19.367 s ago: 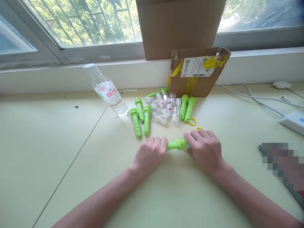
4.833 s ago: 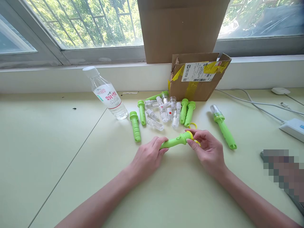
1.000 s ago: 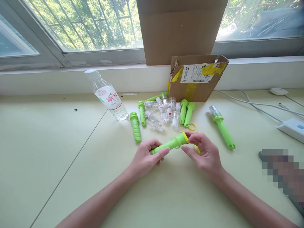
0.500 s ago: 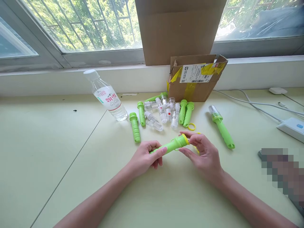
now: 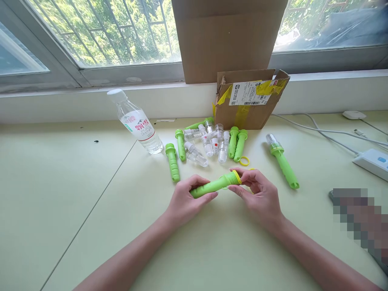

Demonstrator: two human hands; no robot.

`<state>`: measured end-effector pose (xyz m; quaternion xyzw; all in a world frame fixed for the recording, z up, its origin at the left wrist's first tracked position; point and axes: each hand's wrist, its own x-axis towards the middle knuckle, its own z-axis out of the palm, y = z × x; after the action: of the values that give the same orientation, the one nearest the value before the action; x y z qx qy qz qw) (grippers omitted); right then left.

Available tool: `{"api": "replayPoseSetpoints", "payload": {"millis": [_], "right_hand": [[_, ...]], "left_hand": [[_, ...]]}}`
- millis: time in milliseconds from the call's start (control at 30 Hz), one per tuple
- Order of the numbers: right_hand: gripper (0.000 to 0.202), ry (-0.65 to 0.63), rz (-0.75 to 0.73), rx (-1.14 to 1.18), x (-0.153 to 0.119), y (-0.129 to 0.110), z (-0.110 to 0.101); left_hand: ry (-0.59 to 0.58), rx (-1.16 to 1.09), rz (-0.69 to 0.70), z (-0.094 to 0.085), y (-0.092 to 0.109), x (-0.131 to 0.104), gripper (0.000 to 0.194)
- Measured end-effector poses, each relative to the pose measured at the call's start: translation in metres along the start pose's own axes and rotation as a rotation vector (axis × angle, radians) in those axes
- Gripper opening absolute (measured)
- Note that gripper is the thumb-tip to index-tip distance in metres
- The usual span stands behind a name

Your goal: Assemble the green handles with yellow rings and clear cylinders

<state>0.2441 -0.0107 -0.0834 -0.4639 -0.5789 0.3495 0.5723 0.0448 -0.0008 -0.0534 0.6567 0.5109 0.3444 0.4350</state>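
My left hand [image 5: 188, 198] is closed round a green plastic handle [image 5: 214, 185], which points to the right and slightly up. A yellow ring [image 5: 237, 177] sits at the handle's threaded end. My right hand [image 5: 257, 190] pinches this ring between thumb and fingers. Part of another yellow ring shows behind the right-hand fingers, mostly hidden. Just beyond lies a loose yellow ring [image 5: 244, 161]. Past the hands are more green handles [image 5: 172, 163] and several clear plastic caps [image 5: 196, 155], some with white ends.
A water bottle [image 5: 139, 125] stands left of the parts. Behind them is an open cardboard box [image 5: 250, 109]. On the right lie a green stick with a clear cap [image 5: 282, 161], white cables [image 5: 327, 131], a power strip [image 5: 371, 165] and a blurred-out object [image 5: 360, 222].
My left hand has shifted its grip on the green handle, its thumb now lower along the near side. My right hand stays at the yellow ring, nearly still.
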Motion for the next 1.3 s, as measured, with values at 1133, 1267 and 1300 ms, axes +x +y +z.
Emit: {"api": "replayPoseSetpoints", "payload": {"millis": [1133,1267,1300], "right_hand": [[0.024,-0.062,-0.076,-0.114,-0.003,0.0,-0.001],[0.023,-0.024,-0.11,-0.116,-0.005,0.002,0.0],[0.022,-0.021,-0.116,-0.11,-0.005,0.002,0.0]], "left_hand": [[-0.244,-0.093,-0.202,-0.01,0.0,0.004,0.034],[-0.151,-0.068,-0.121,-0.007,0.0,0.003,0.03],[-0.113,-0.059,-0.085,-0.006,0.0,0.003,0.031]]}}
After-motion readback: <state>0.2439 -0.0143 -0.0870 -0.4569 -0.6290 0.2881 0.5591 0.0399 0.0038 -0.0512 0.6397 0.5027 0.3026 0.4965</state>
